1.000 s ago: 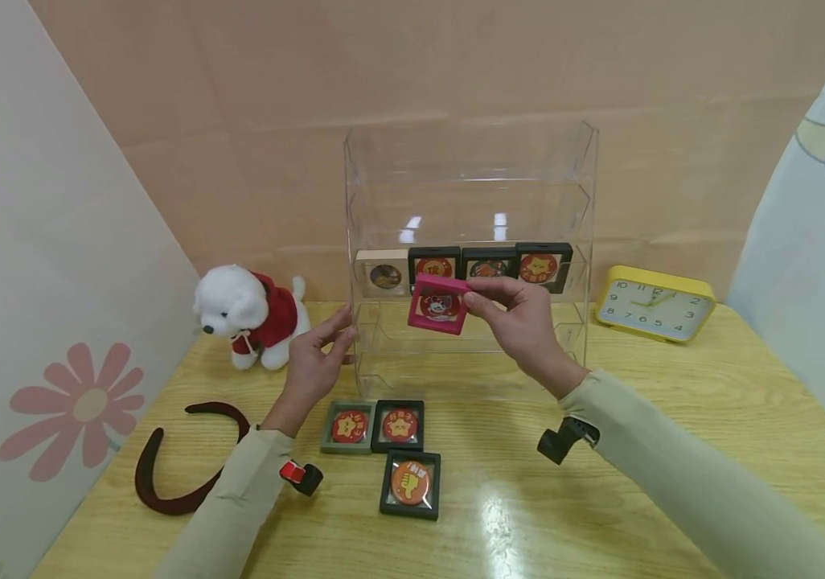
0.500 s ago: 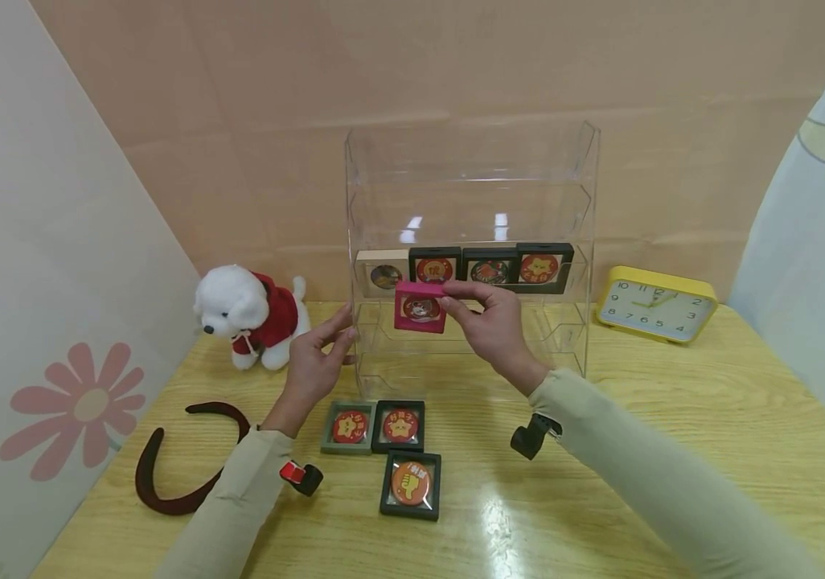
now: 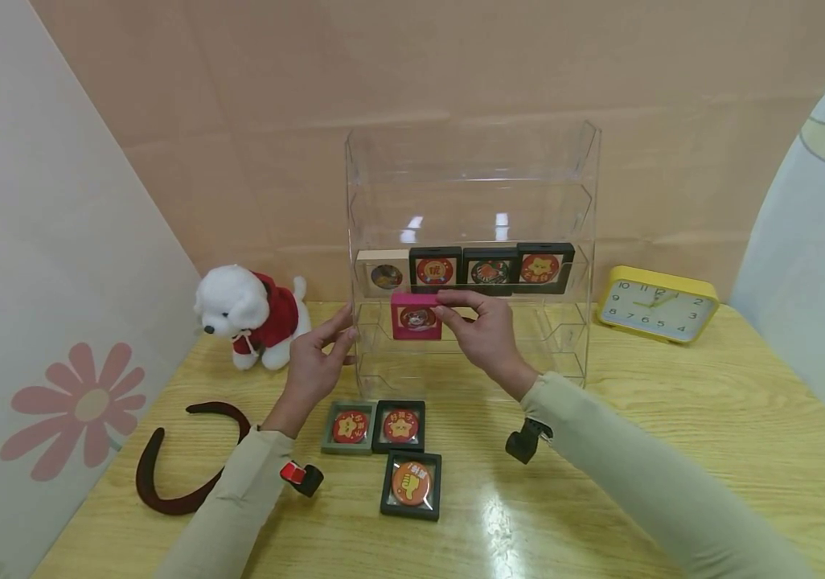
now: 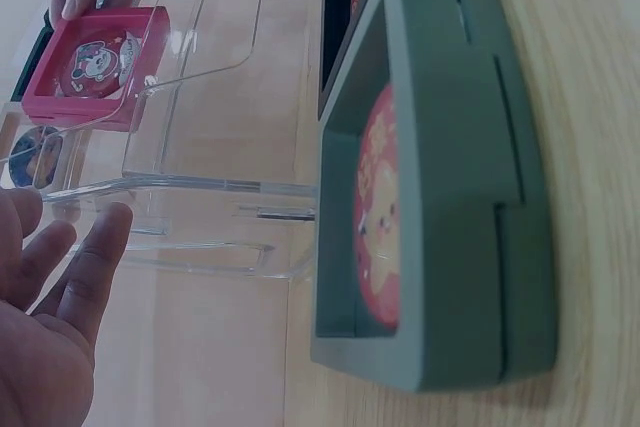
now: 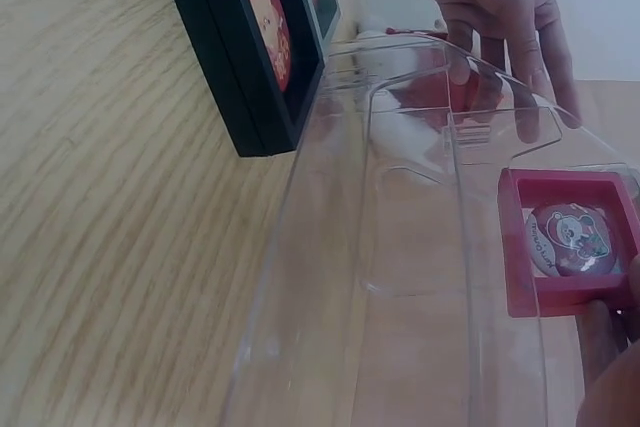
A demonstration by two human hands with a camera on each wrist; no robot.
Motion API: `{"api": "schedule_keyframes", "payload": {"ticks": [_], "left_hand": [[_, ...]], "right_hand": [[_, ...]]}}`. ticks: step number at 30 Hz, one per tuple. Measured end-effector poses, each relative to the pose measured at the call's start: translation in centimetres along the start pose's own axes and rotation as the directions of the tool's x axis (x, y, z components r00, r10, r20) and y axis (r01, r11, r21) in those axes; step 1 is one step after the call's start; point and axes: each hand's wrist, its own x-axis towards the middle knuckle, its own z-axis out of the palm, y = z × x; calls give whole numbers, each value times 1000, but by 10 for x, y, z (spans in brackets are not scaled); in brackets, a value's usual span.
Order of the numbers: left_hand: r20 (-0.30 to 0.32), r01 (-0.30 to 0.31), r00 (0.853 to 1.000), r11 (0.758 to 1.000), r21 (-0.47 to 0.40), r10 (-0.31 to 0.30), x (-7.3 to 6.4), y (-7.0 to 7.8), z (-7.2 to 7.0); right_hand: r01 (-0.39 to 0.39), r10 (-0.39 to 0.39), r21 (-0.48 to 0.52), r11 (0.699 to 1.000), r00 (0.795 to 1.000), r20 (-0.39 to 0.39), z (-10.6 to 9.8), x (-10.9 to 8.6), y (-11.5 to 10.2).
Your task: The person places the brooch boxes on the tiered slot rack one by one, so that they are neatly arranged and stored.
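Observation:
A clear acrylic tiered display rack [image 3: 470, 180] stands upright at the middle of the table. My right hand [image 3: 486, 331] pinches a pink display frame [image 3: 416, 319] by its upper right corner, upright in the tier below the filled row. A round red cartoon badge shows inside the frame, also facing the left wrist view. My left hand [image 3: 314, 362] rests on the rack's left side, its fingers mostly straight along the side panel. Above the pink frame, a cream frame [image 3: 383, 273] and black frames [image 3: 490, 271] with round badges stand side by side in one tier.
On the table before the rack lie a grey-green frame [image 3: 349, 428], a black frame [image 3: 399, 427] and another dark frame [image 3: 411, 485]. A dark headband [image 3: 166, 505] and a white plush dog [image 3: 249, 314] are at left; a yellow clock [image 3: 657, 304] stands right.
My right hand has carried the pink frame left and slightly down into the rack's tier, and the frame has straightened from its tilt. The left hand stays against the rack.

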Motion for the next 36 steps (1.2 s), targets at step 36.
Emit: {"api": "schedule_keyframes", "payload": {"ticks": [36], "left_hand": [[17, -2, 1000, 1000, 19, 2, -2, 27, -1]], "right_hand": [[-12, 12, -2, 1000, 1000, 28, 21, -1, 36]]}}
